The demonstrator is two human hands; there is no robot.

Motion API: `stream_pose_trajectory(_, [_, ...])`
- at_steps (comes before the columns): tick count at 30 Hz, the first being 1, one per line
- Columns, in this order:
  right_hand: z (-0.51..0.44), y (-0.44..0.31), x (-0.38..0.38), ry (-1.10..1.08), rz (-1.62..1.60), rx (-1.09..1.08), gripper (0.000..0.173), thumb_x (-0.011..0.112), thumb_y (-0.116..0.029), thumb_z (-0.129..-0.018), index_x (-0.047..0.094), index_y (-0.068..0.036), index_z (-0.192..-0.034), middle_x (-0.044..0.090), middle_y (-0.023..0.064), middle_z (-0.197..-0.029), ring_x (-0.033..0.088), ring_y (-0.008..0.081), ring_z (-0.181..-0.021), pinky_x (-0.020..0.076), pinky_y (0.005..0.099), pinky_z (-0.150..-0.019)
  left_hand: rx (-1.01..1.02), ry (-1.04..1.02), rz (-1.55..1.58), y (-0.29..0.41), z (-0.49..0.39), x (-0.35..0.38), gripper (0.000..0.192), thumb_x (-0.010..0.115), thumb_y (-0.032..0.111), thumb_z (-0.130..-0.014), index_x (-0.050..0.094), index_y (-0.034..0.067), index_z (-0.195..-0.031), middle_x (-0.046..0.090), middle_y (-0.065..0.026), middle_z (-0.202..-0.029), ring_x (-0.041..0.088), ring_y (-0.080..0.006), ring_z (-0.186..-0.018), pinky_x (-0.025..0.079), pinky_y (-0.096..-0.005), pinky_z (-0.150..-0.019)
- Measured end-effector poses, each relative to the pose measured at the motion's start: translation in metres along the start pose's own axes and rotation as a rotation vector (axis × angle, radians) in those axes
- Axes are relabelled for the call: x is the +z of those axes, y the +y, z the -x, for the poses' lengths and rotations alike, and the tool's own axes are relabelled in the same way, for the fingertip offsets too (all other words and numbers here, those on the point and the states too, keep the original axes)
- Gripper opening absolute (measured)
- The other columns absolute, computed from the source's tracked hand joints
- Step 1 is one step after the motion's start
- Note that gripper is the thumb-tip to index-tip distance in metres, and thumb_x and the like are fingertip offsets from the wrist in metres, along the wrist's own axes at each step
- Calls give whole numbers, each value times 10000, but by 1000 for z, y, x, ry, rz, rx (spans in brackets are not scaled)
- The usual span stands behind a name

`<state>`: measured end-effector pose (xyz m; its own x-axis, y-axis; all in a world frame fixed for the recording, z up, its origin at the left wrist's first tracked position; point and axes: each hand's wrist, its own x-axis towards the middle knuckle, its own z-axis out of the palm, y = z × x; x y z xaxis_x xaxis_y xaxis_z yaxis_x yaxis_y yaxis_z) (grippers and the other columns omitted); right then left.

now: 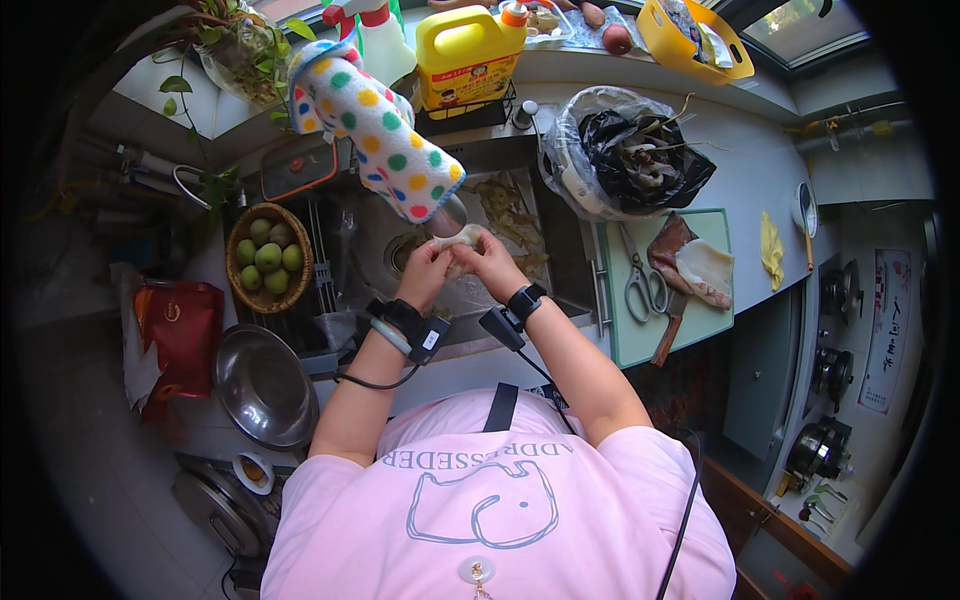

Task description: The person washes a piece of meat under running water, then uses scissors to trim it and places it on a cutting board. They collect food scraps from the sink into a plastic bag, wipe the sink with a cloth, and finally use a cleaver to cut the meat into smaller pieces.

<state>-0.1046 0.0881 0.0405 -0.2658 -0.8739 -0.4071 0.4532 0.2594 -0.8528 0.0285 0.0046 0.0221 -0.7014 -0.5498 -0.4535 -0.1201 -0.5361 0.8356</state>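
Over the stainless steel sink (536, 300), my left hand (426, 271) and my right hand (491, 264) both grip a small, pale, wet piece of squid or similar seafood (459, 238). They hold it just below the metal faucet spout (448, 217), which has a polka-dot towel (397, 154) draped over it. Brownish scraps (510, 214) lie on the sink bottom behind my hands. To the right, a light green cutting board (622, 341) bears metal scissors (646, 289), a wooden-handled knife (666, 339) and a flat piece of squid (705, 266) with darker skin.
A bag-lined bin (574, 184) stands right of the sink. At left are a wicker basket (238, 289) of green fruit, a steel bowl (266, 386) and a red bag (184, 337). A yellow jug (469, 56) stands behind the sink; a yellow cloth (771, 251) lies far right.
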Motion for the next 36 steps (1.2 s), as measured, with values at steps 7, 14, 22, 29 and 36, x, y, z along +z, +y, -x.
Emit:
stream_pose_trajectory(7, [-6,22,-4,18,-412,91,261,568,-224,-947,514,-51,-1135,617,79,-1074,610,177,-968,502,312,-846,-133,95,489,-1,1,-2,225,502,203,-983,580,42,-1119,636,-51,-1044,623,-152,-899,504,-264,-767])
stream_pose_trajectory(14, [-4,22,-2,-18,-595,78,226,499,-177,-975,504,-58,-1167,588,106,-1166,590,231,-1072,476,394,-947,-104,102,679,0,1,-6,193,543,223,-966,582,43,-1026,627,-50,-985,628,-171,-910,524,-310,-814])
stream_pose_trajectory(22, [1,7,-6,-20,-339,48,304,606,-167,-912,519,-21,-1164,602,94,-1120,601,187,-1015,488,337,-895,-76,61,322,6,3,-1,199,558,193,-957,589,38,-1077,632,-41,-1018,625,-132,-882,519,-260,-763])
stream_pose_trajectory(29, [0,12,-6,20,-233,9,278,624,-85,-858,545,-10,-1114,620,92,-1056,616,175,-950,502,310,-849,-136,2,198,3,1,2,273,499,217,-987,555,30,-1178,614,-42,-1088,609,-110,-927,502,-235,-774])
stream_pose_trajectory(36, [-1,16,-6,12,-514,84,262,581,-41,-832,542,0,-1087,625,115,-1047,627,227,-945,504,364,-877,-235,-161,590,0,-2,0,329,424,290,-1011,511,65,-1235,578,-50,-1170,570,-156,-1033,475,-304,-851])
